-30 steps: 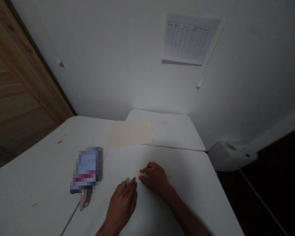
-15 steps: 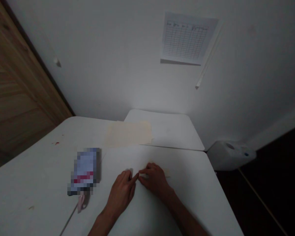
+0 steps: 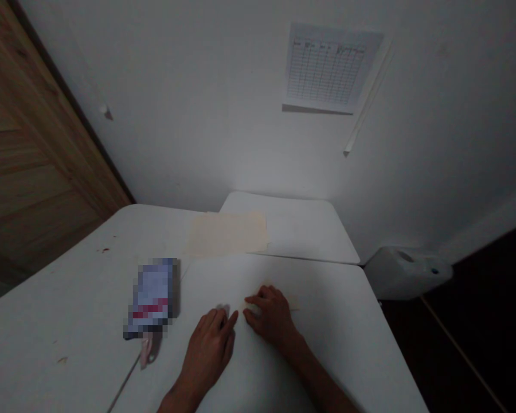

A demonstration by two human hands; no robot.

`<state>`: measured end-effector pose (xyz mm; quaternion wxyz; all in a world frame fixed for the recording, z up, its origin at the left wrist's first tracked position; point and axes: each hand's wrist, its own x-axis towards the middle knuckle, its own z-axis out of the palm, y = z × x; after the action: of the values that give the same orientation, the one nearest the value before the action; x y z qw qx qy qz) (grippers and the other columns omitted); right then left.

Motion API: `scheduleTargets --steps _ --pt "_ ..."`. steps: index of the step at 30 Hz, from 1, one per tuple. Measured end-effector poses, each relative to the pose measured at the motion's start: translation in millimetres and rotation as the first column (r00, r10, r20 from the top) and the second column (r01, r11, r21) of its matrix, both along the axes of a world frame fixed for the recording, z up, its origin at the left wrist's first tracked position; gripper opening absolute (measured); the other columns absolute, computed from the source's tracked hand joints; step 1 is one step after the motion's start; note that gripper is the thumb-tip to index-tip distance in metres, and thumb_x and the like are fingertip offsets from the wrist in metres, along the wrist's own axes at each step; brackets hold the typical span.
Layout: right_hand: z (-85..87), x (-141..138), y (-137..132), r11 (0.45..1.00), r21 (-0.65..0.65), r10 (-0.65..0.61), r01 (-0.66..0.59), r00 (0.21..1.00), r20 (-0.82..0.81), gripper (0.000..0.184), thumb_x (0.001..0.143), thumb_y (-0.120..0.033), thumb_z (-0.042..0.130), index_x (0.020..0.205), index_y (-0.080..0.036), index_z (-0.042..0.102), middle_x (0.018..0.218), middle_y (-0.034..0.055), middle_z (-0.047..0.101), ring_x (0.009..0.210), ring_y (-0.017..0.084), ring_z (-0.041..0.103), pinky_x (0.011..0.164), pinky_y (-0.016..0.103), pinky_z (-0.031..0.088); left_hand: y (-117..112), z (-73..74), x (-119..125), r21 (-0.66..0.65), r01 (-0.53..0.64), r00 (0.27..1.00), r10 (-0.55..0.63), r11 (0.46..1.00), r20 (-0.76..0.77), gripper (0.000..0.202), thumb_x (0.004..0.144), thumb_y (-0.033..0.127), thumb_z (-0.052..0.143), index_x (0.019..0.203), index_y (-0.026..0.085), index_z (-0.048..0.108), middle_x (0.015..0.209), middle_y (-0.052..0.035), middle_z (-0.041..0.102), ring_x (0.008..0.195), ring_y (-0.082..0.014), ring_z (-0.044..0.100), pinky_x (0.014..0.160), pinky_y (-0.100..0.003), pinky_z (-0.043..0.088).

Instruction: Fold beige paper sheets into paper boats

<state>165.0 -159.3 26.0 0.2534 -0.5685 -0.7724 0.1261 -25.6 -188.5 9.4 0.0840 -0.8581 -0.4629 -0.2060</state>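
Cream paper (image 3: 293, 302), a small piece, lies on the table (image 3: 348, 332) under our right hand (image 3: 272, 316), whose bent fingers press it down. Our left hand (image 3: 210, 350) lies flat beside it, fingers together. We judge the creasing underway; how much remains we cannot tell.

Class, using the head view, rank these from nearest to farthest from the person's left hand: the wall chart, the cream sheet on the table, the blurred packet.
1. Blurred packet: on the table, just to the left of the left hand.
2. Cream sheet: flat at the table's far edge, ahead of the hand.
3. Wall chart: up on the wall, beyond the table.
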Motion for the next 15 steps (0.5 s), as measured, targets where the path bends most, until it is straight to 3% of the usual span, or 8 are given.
scheduleTargets --steps 4,9,12,15 --pt "-4.1 16.8 -6.4 0.998 0.056 -0.037 0.039 0.999 -0.036 0.022 0.083 -0.034 0.065 0.104 -0.028 0.069 0.097 0.004 0.062 0.094 0.021 0.054 0.09 0.035 0.04 -2.5 -2.2 -1.1 0.042 -0.006 1.0 0.006 0.999 0.013 0.029 0.086 0.016 0.047 0.111 0.02 0.061 0.097 -0.0091 0.061 0.091 -0.0261 0.056 0.08 -0.041 0.05" --pt "-10.2 66.0 -12.3 0.96 0.107 -0.252 0.258 0.965 -0.069 0.021 0.089 -0.028 0.058 0.107 -0.024 0.068 0.105 0.0067 0.061 0.096 0.022 0.054 0.091 0.037 0.041 -5.3 -1.5 -2.2 0.026 0.017 0.998 -0.019 1.0 0.066 0.024 0.089 0.018 0.046 0.107 0.018 0.062 0.092 -0.0088 0.06 0.087 -0.0249 0.056 0.078 -0.04 0.05" --pt "-10.5 88.1 -15.3 0.936 0.119 -0.327 0.331 0.943 -0.054 0.027 0.087 -0.032 0.06 0.112 -0.021 0.066 0.109 0.0084 0.06 0.1 0.024 0.053 0.093 0.039 0.04 2.0 0.5 0.4 0.007 0.039 0.982 -0.04 0.999 0.185 0.023 0.092 0.02 0.043 0.106 0.017 0.061 0.09 -0.0087 0.06 0.086 -0.0235 0.056 0.076 -0.038 0.05" --pt "-9.8 95.2 -17.0 0.938 0.109 -0.329 0.329 0.944 -0.018 0.029 0.084 -0.035 0.064 0.11 -0.021 0.066 0.109 0.0082 0.06 0.101 0.024 0.053 0.092 0.04 0.04 23.5 3.3 6.5 -0.035 0.061 0.942 -0.046 0.998 0.334 0.026 0.094 0.019 0.04 0.112 0.016 0.059 0.093 -0.0089 0.059 0.086 -0.0209 0.057 0.076 -0.035 0.051"
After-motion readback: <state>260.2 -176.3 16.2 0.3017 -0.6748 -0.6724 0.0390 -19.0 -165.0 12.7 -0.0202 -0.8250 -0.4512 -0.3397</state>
